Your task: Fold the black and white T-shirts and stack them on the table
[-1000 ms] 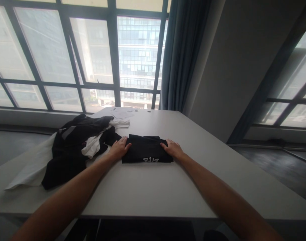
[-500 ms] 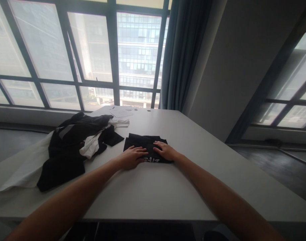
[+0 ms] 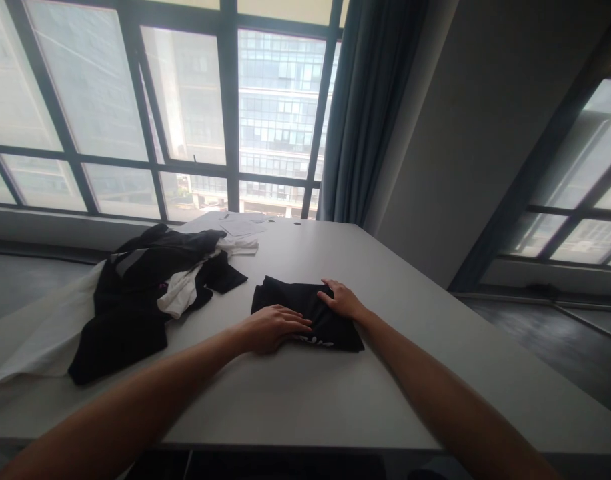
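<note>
A folded black garment (image 3: 290, 301) with white lettering on its near edge lies on the white table (image 3: 305, 393), turned slightly askew. My left hand (image 3: 273, 327) rests flat on its near left part, fingers pointing right. At the garment's far right edge my right hand (image 3: 341, 300) lies with its fingers on the cloth. Both palms press down; neither hand grips anything.
A loose heap of black and white clothes (image 3: 135, 293) spreads over the table's left side. Sheets of paper (image 3: 243, 227) lie at the far edge by the window. A blue curtain (image 3: 365, 113) hangs behind, and a grey wall stands to the right.
The folded garment has turned clockwise and slid a little toward me. My left hand moved from its left edge onto its near part; my right hand shifted to its far right edge.
</note>
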`<state>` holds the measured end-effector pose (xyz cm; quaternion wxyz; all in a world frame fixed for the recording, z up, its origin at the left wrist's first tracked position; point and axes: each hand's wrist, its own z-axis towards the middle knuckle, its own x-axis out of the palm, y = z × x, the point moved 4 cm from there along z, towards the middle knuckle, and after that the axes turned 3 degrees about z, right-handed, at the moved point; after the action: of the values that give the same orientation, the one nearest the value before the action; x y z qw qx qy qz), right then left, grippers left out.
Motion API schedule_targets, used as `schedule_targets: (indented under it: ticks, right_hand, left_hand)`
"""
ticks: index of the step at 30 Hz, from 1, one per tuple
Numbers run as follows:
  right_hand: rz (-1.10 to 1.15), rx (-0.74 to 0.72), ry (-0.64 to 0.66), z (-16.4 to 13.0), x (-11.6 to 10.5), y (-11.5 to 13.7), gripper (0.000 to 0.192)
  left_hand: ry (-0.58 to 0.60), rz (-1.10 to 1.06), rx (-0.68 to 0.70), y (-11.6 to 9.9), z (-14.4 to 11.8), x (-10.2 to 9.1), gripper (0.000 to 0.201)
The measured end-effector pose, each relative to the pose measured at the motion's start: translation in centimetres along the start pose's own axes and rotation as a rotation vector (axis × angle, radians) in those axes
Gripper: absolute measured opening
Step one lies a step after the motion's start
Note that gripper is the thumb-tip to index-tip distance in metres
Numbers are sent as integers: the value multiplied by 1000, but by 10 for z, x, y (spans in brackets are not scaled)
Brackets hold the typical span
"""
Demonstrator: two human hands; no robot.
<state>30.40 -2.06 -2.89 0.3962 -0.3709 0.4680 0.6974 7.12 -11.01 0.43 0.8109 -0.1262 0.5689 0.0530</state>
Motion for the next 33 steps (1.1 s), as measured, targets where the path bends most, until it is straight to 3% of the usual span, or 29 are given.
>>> schedule_targets:
  ticks: [8, 13, 18, 20, 23, 25, 27, 30, 33]
  right_hand:
    - [-36, 55, 14, -2, -18, 2, 33]
    - [-107, 173, 64, -5, -31, 4, 34]
    - [-242, 225, 246, -12, -35, 15, 29]
    - [-324, 232, 268, -16, -37, 21, 30]
    - [-406, 122, 76, -20, -42, 38, 37]
    - [-330, -49, -93, -23, -41, 55, 40]
    - [-183, -203, -171, -27, -32, 70, 45]
    - [-25, -314, -56, -30, -6, 83, 53]
    - [9, -271, 173, -28, 19, 80, 56]
  left_hand:
    - [83, 10, -160, 31, -11, -4, 51]
    - [142, 66, -361, 58, -28, -14, 41]
    - [97, 183, -600, 56, -31, -30, 52]
    - [30, 242, -613, 46, -23, -29, 51]
    - [-77, 211, -476, 28, -6, -16, 43]
    - [-62, 160, -421, 24, 0, -1, 47]
    - [4, 118, -420, 27, 2, 12, 53]
    - [47, 90, -451, 37, -2, 21, 60]
    - [31, 96, -495, 49, -6, 18, 61]
